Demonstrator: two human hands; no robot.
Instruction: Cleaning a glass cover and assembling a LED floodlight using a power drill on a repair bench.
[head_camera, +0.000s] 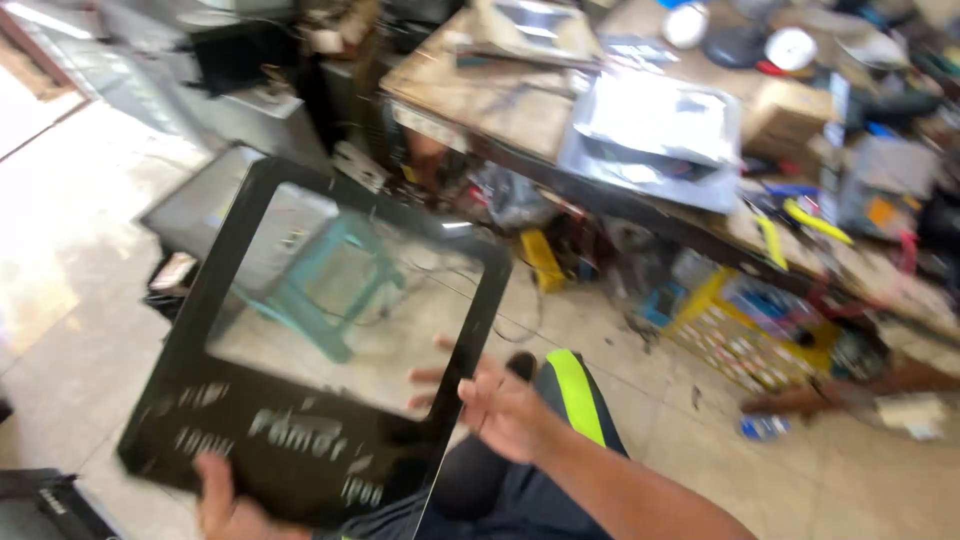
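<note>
A black frame with a clear window (330, 340) is held up over the lap, above the tiled floor (90, 280). Its bottom edge is gripped by the left hand (225, 505), fingers curled under. Its right edge is touched by the right hand (505, 405), fingers spread. It could be dropped and cracked, since only one hand grips it.

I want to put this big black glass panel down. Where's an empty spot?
Bare pale tiled floor lies left of the black-framed glass panel, and more beyond the right hand. The wooden workbench and the yellow parts tray beneath it are crowded.
</note>
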